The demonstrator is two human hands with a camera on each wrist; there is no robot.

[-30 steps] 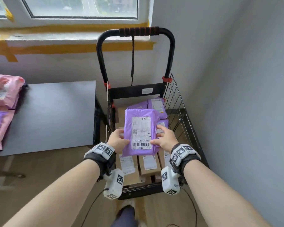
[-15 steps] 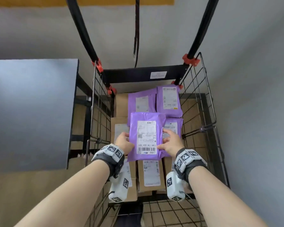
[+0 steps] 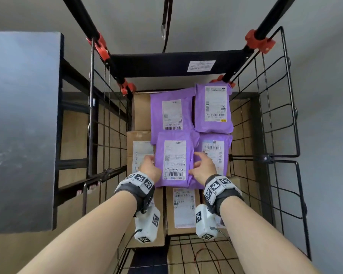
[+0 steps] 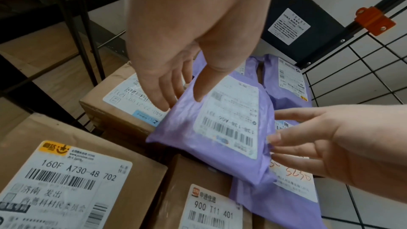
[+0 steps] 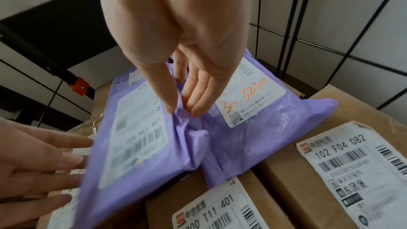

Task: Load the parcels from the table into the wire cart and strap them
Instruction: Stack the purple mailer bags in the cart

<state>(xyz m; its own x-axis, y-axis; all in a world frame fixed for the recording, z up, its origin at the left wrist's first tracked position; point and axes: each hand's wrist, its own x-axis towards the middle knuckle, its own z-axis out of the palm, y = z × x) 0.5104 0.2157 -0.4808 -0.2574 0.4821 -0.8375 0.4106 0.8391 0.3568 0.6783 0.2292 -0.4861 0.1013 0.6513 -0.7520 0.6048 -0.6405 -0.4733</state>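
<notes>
Both hands pinch the purple parcel (image 3: 173,159) — left hand (image 3: 151,168), right hand (image 3: 203,169) — so lower it flat on the boxes (image 3: 181,210), then let go.

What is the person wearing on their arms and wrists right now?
Bare forearms, no sleeves. Each wrist has a dark grey strap topped with black-and-white square marker tags. A white camera block with its own markers hangs under each wrist, trailing a thin cable.

Glossy, wrinkled purple plastic mailers (image 3: 174,159) on matt brown cardboard boxes (image 4: 88,171), inside black wire cart (image 3: 265,123)
</notes>
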